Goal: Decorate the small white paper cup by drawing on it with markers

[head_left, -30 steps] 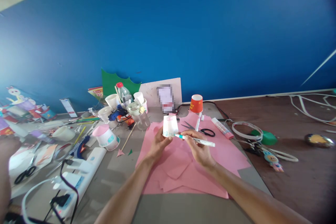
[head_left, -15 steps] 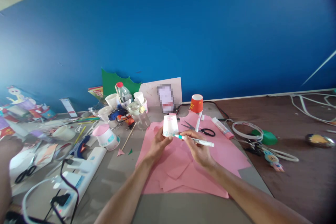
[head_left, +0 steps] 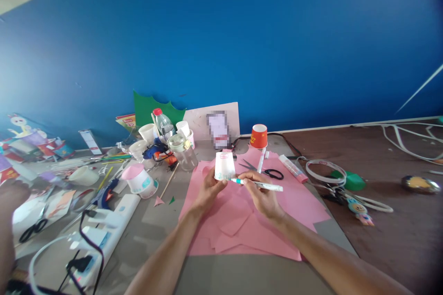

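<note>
- A small white cup (head_left: 224, 166) is held upside down in the left hand (head_left: 208, 190), fingers closed around its lower rim, above a pink sheet (head_left: 297, 207) spread on the counter (head_left: 242, 276).
- A white marker (head_left: 258, 185) is pinched in the right hand (head_left: 262, 196); its teal tip is seen touching the cup's side near the rim, where teal marks show.
- The step in hand is judged to be drawing on the cup wall, with part of the rim band already marked.
- For the next stroke, the cup would likely need to be turned a little in the left hand while the tip is kept light and steady on the curved wall.
- Just beyond the hands, scissors (head_left: 268, 172) and a second marker (head_left: 261, 160) are laid on the sheet; a glue stick (head_left: 292, 168) lies to their right.
- A red cup (head_left: 259, 136) is stood upside down at the far edge of the sheet.
- To the left, a pink-topped cup (head_left: 140, 179), a bottle (head_left: 162, 123) and a glue gun (head_left: 105, 193) are seen among clutter.
- Another person's arm (head_left: 7, 221) is seen at the far left edge.
</note>
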The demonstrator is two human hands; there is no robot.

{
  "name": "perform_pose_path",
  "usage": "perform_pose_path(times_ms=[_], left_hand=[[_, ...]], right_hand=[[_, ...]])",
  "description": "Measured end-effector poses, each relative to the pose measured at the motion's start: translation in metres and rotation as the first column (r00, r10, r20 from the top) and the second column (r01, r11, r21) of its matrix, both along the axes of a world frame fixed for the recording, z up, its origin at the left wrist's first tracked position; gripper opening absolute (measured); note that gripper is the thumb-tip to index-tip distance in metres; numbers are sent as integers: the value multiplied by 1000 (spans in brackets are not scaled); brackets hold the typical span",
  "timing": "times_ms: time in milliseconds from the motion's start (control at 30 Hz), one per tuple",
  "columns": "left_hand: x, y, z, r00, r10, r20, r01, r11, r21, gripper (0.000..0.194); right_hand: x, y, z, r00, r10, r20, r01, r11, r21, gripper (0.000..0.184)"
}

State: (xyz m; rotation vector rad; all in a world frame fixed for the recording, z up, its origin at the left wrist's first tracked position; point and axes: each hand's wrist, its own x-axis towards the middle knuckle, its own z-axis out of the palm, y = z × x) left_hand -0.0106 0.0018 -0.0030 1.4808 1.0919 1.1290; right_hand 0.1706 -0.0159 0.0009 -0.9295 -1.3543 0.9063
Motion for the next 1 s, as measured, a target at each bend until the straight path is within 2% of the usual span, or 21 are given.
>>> perform_pose_path(times_ms=[300,600,1000], left_hand=[[0,0,-1,998,-38,54,39,999,-13,56],[-3,2,-8,999,-35,38,35,999,-2,57],[-3,2,-7,999,-29,39,30,1000,-10,58]], right_hand=[[1,1,3,999,-3,-51,3,1000,0,19],[0,2,2,999,-17,-40,17,1000,3,19],[1,3,2,999,-9,-50,7,1000,-29,18]])
